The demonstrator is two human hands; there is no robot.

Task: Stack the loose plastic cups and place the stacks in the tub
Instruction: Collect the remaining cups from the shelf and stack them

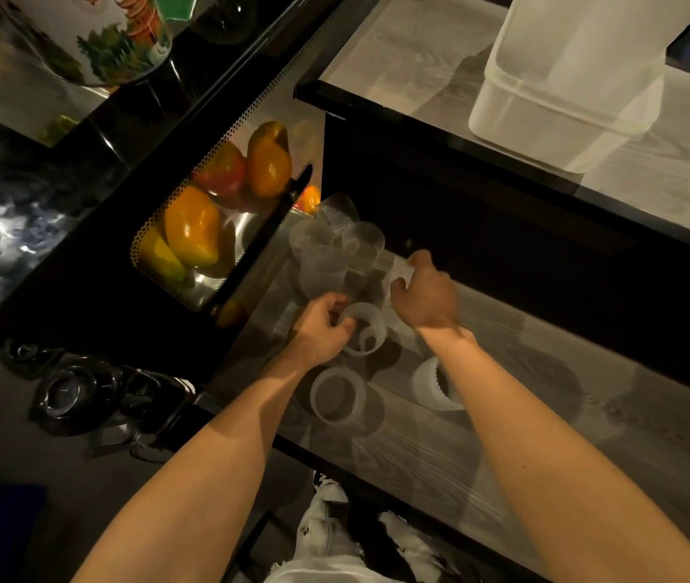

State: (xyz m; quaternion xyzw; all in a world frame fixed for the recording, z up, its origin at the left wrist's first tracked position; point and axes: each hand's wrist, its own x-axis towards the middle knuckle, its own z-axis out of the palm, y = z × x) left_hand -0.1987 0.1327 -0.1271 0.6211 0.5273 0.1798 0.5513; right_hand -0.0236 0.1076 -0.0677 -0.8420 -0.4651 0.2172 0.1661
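Several clear plastic cups [326, 250] lie loose in a heap at the left end of a low glass shelf [503, 435]. My left hand [320, 326] grips an upright clear cup [366, 334] by its rim. My right hand [427, 294] pinches a ribbed clear cup [396, 271] lying on its side at the heap's edge. Another open cup [339, 397] stands nearer to me beside my left forearm. A short white ribbed cup [429, 385] sits partly hidden under my right forearm. The translucent white tub [553, 103] stands on the higher glass tabletop at the upper right.
A perforated metal tray [175, 263] with orange and yellow fruit [192, 229] sits left of the heap. A painted vase [95, 35] stands at the top left. Dark glass items [70, 393] lie on the floor at the left. The upper tabletop's black edge [440, 140] overhangs the shelf.
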